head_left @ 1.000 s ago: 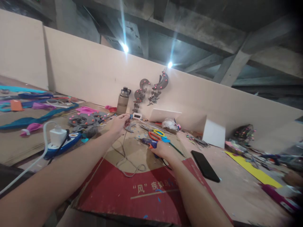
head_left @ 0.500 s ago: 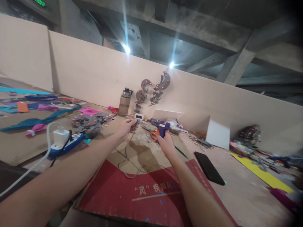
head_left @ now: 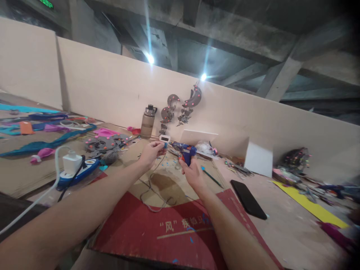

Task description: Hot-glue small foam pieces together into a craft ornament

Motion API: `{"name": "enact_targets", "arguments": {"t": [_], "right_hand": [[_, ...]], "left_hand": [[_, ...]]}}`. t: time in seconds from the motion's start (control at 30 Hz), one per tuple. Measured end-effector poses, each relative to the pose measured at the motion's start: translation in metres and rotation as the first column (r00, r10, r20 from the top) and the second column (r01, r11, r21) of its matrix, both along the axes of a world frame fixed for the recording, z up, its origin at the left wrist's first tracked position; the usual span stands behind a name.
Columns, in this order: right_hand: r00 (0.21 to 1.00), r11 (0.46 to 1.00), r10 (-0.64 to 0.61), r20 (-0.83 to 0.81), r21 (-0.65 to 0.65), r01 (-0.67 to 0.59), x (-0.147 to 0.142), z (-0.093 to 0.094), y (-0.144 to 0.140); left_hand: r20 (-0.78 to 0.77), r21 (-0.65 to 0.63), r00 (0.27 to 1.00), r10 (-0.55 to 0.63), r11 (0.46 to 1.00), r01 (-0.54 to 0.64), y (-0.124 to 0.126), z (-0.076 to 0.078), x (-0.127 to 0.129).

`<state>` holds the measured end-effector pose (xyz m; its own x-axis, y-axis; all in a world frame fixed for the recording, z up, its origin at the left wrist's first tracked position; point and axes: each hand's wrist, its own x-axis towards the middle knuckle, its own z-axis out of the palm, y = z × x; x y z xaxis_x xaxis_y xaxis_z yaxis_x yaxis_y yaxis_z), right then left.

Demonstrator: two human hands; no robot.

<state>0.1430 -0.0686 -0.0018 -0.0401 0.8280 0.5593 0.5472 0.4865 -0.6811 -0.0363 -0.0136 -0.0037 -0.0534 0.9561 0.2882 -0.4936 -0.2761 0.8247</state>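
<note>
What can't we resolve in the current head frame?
- What the left hand pinches: too small, covered by its fingers.
- Glue gun grip and trigger: hidden inside the right hand.
- Where the thin grey wire ends: its upper end disappears behind the left hand.
- Clutter at the far right: blurred by lens edge.
- Display on the small white device: too small to read.

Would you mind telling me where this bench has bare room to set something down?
Bare board lies right of the phone, short of the yellow sheet. The red cardboard between the forearms is also free. It is crowded behind the glue gun and by the power strip.
</note>
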Motion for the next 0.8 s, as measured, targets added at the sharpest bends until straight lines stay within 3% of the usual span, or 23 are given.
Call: {"name": "enact_targets", "arguments": {"t": [0.17,0.5,0.8], "right_hand": [[1.0,0.998,-0.009,0.025,0.064,0.007,-0.0004,-0.007,0.0057],[0.995,0.998,-0.054,0.082,0.035,0.051,-0.0045,-0.0003,0.0009],[0.993,0.996,-0.073,0.095,0.061,0.068,-0.0038,0.0013,-0.0017]], "left_hand": [[-0.043,0.007,0.999,0.021,1.0,-0.021,-0.005,0.0033,0.0024],[-0.146,0.093,0.988,0.054,0.995,-0.04,-0.008,0.0037,0.0051],[-0.101,0.111,0.994,0.048,0.993,-0.037,-0.0087,0.0066,0.0052]]}}
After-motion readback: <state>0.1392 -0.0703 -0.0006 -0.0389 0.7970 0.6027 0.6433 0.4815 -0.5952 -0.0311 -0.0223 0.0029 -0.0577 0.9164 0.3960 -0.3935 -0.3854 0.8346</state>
